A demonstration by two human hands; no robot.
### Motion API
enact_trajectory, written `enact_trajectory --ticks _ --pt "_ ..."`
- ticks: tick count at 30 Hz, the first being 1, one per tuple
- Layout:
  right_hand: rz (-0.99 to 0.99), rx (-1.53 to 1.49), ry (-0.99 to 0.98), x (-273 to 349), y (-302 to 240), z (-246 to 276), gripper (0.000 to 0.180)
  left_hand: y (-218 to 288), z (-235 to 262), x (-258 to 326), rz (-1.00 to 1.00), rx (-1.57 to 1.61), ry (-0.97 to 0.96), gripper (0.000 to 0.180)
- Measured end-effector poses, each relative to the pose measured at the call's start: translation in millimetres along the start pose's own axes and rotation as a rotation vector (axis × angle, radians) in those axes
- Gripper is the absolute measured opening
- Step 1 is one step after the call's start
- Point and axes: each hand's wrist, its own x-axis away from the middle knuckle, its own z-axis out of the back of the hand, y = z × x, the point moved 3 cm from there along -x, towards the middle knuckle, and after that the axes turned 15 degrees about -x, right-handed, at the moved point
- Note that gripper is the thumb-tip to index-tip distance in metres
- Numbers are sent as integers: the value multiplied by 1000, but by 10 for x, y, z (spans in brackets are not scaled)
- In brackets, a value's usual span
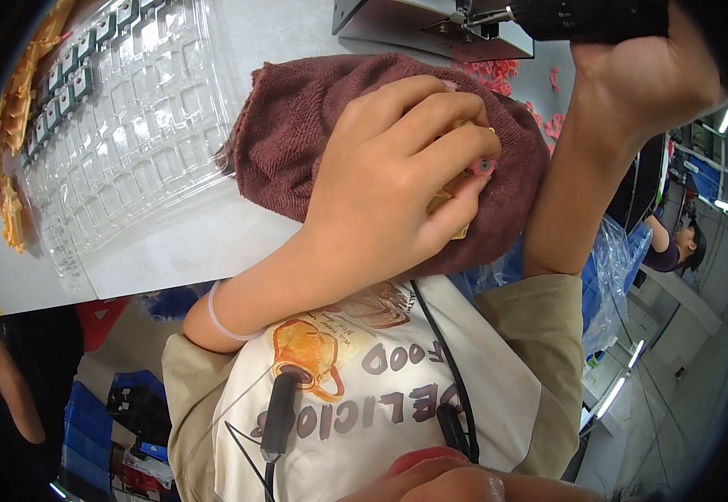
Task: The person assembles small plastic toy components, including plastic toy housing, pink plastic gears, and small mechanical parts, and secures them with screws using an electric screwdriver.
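My left hand (402, 167) rests over a folded maroon towel (284, 125), its fingers curled round a small yellow plastic part (462, 230) that they mostly cover. A pink piece with a dark centre (483, 166) shows between thumb and fingers. At the upper right, my right hand (653, 79) is wrapped round a black power screwdriver (598, 18), held level with its bit pointing left. The bit's tip is at the front of a metal box that looks like a screw feeder (431, 29). Whether a screw sits on the tip is too small to tell.
Loose pink pieces (498, 75) lie behind and right of the towel. A clear plastic tray (130, 142) stands on the left of the white table (171, 243), with several dark-and-white parts (67, 92) in its far-left rows. Yellow plastic parts (12, 159) line the far left edge.
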Motion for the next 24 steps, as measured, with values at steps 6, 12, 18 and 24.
enact_trajectory --ticks 6,12,18,24 --pt "-7 10 -3 38 -97 -8 16 7 -19 2 8 9 27 20" --pt "-42 0 -20 295 -733 -404 15 -20 -16 16 11 37 27 20" --pt "-68 18 -18 569 -589 -1124 14 -23 -15 10 -5 57 22 20" --pt "-75 20 -21 591 -600 -1170 13 -17 -11 10 -15 35 35 21"
